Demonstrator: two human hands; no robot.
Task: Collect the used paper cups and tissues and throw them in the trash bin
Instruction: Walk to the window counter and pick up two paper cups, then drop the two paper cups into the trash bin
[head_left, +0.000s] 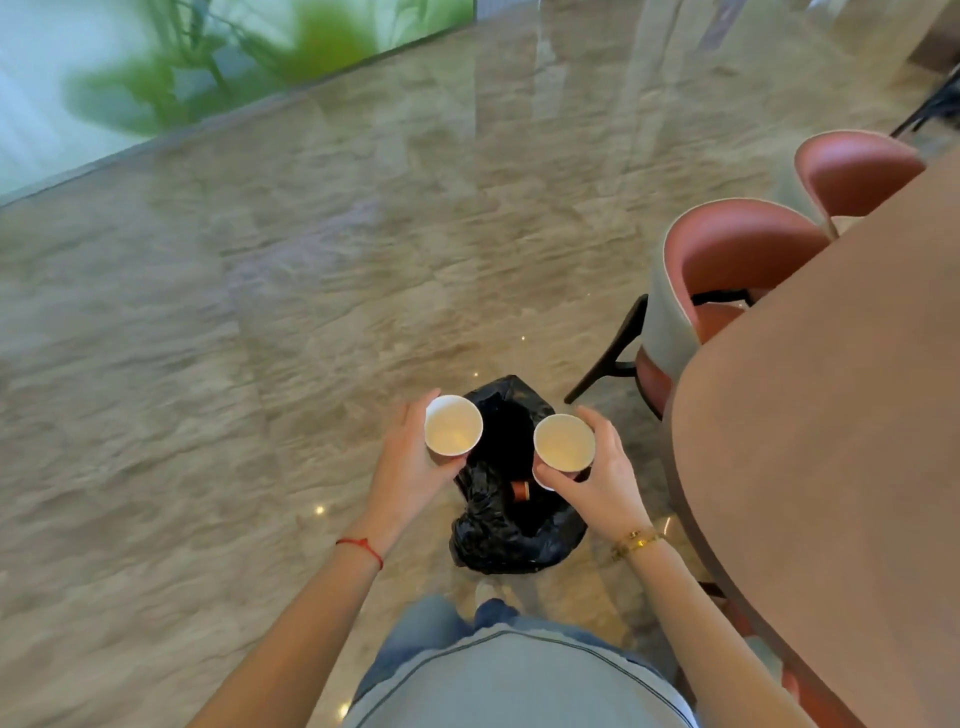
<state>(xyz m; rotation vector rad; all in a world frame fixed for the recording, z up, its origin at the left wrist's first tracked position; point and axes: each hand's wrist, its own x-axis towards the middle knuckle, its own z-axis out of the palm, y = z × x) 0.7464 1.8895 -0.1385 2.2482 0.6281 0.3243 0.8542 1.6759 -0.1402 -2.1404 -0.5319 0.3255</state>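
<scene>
Left hand grips one paper cup, right hand another, both above the black-lined trash bin; best release them over its middle.

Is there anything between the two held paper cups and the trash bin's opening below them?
Nothing visible. The left hand holds one paper cup, the right hand another, both above the black-lined trash bin, whose mouth lies open.

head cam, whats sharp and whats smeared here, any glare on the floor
Head view: the floor and green plants are streaked with motion blur; both paper cups, the left hand, right hand and black bin bag are fairly sharp; small glare spots and pale reflections dot the floor; wide-angle bending curves the table edge.
</scene>
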